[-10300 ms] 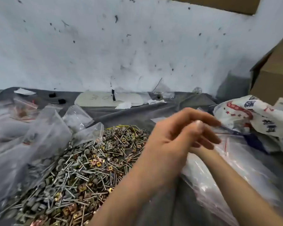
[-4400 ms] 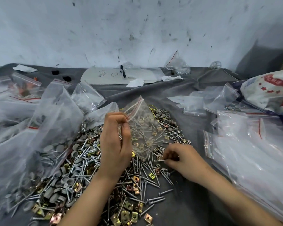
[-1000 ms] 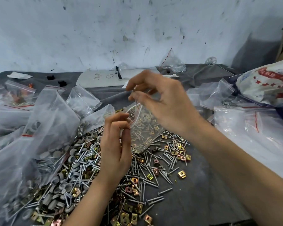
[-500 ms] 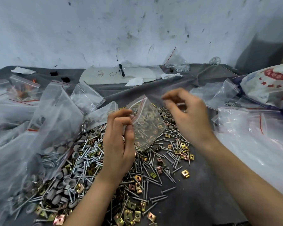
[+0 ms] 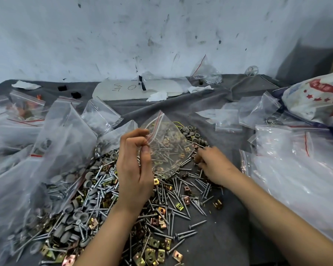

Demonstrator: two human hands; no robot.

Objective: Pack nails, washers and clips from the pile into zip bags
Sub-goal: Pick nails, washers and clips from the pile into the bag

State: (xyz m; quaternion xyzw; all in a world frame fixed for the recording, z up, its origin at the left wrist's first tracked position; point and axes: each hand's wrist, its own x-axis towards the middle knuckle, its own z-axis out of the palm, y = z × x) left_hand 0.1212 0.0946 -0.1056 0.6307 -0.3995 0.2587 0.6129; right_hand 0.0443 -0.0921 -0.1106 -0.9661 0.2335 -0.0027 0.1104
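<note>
A pile of silver nails [image 5: 108,191], grey washers [image 5: 192,130] and brass clips [image 5: 154,252] is spread over the grey cloth [image 5: 229,237]. My left hand [image 5: 135,169] pinches the red-striped mouth of a small clear zip bag [image 5: 169,148]. The bag is held upright over the pile with several nails and clips inside. My right hand [image 5: 213,166] is down on the pile just right of the bag. Its fingers are curled and pinch at nails there, and its fingertips are partly hidden.
Large clear bags [image 5: 62,150] holding washers and nails lie over the pile's left side. Empty zip bags [image 5: 296,169] are stacked at the right, under a printed sack [image 5: 315,98]. A white board [image 5: 138,89] and a small filled bag [image 5: 206,72] sit by the wall.
My right hand has dropped from the bag's mouth to the pile at the bag's right. My left hand still holds the bag in the same place.
</note>
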